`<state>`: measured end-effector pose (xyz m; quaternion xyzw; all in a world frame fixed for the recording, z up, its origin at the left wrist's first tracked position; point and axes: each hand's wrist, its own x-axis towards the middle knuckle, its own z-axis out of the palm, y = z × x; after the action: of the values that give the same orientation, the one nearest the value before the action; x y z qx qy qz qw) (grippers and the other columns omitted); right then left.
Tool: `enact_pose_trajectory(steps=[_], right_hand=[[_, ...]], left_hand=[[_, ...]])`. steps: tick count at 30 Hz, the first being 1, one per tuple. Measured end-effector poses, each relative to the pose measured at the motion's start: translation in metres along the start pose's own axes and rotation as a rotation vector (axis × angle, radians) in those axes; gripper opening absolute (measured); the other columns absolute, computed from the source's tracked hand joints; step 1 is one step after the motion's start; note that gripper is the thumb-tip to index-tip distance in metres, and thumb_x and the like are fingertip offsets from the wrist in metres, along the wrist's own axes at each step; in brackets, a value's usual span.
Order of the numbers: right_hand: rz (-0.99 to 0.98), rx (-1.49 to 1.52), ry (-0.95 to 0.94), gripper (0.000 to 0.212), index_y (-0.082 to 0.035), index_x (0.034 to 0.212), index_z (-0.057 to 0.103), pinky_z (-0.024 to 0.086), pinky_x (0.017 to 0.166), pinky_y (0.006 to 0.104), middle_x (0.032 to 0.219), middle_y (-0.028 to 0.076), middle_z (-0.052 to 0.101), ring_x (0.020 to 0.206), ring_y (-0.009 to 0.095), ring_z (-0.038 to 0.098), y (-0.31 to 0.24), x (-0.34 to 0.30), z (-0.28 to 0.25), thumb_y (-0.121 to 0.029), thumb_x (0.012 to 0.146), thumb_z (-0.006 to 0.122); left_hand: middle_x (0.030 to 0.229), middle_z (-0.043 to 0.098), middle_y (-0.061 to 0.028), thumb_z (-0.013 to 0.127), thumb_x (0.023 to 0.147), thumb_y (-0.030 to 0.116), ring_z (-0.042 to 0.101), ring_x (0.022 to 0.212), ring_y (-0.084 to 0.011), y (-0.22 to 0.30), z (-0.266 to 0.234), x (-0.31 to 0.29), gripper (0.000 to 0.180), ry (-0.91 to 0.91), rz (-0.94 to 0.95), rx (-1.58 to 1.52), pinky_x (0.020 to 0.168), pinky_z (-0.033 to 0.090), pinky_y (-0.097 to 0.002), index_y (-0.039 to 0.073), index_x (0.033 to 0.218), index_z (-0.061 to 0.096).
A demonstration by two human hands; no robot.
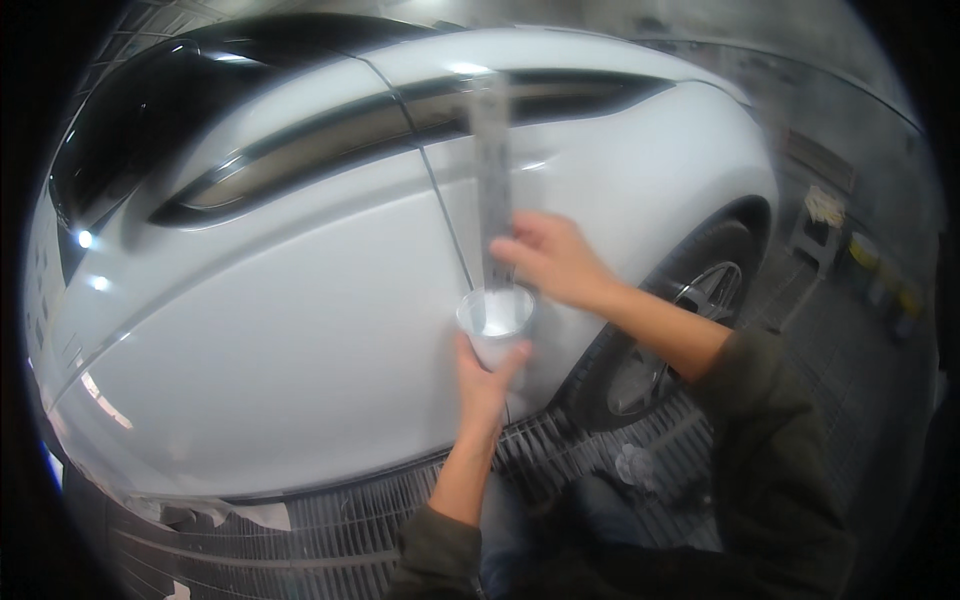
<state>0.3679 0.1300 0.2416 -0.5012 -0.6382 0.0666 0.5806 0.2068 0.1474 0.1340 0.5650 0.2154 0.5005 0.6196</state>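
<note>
My left hand [484,388] is wrapped round a translucent plastic cup [493,346] from below, thumb and fingers on either side. White liquid [500,314] shows inside it. Above the cup, my right hand [560,264] pinches a long, flat grey mixing stick [491,150], blurred and marked like a ruler. It stands almost upright, its lower end down in the cup. Behind both hands is the side of a glossy white car [300,350], close to the cup.
The car's wheel [660,340] is right of my hands. A slatted floor grating [330,545] runs below the car, with crumpled white material [634,465] on it. Torn paper [262,515] lies at lower left. A dark stool-like stand [817,240] and several cans [880,280] are at far right.
</note>
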Motion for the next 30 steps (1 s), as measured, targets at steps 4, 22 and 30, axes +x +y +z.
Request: enact_pose_trajectory(steps=[4, 22, 30], right_hand=[[-0.069, 0.013, 0.104, 0.023, 0.002, 0.088, 0.064, 0.046, 0.059, 0.0318, 0.069, 0.010, 0.067, 0.062, 0.013, 0.058, 0.009, 0.005, -0.008, -0.021, 0.091, 0.065], [-0.003, 0.098, 0.006, 0.027, -0.004, 0.078, 0.061, 0.037, 0.052, 0.0223, 0.058, -0.001, 0.057, 0.050, 0.005, 0.049, -0.005, 0.059, -0.042, -0.024, 0.096, 0.065], [-0.044, 0.016, 0.024, 0.025, -0.005, 0.083, 0.068, 0.041, 0.057, 0.0225, 0.061, -0.002, 0.059, 0.053, 0.005, 0.051, -0.015, 0.058, -0.048, -0.027, 0.095, 0.065]], left_hand=[[0.121, 0.059, -0.0125, 0.082, 0.078, 0.015, 0.060, 0.106, -0.0209, -0.004, 0.006, 0.004, 0.069, -0.016, -0.013, -0.055, 0.090, 0.050, -0.0349, 0.003, 0.133, 0.043], [0.123, 0.059, -0.0126, 0.081, 0.079, 0.013, 0.059, 0.110, -0.0221, -0.007, -0.001, 0.001, 0.069, -0.014, -0.034, -0.083, 0.093, 0.049, -0.0355, 0.003, 0.136, 0.044], [0.125, 0.058, -0.0119, 0.080, 0.081, 0.012, 0.057, 0.113, -0.0217, -0.004, -0.001, -0.005, 0.070, -0.020, -0.011, -0.057, 0.097, 0.047, -0.0354, 0.004, 0.139, 0.042]])
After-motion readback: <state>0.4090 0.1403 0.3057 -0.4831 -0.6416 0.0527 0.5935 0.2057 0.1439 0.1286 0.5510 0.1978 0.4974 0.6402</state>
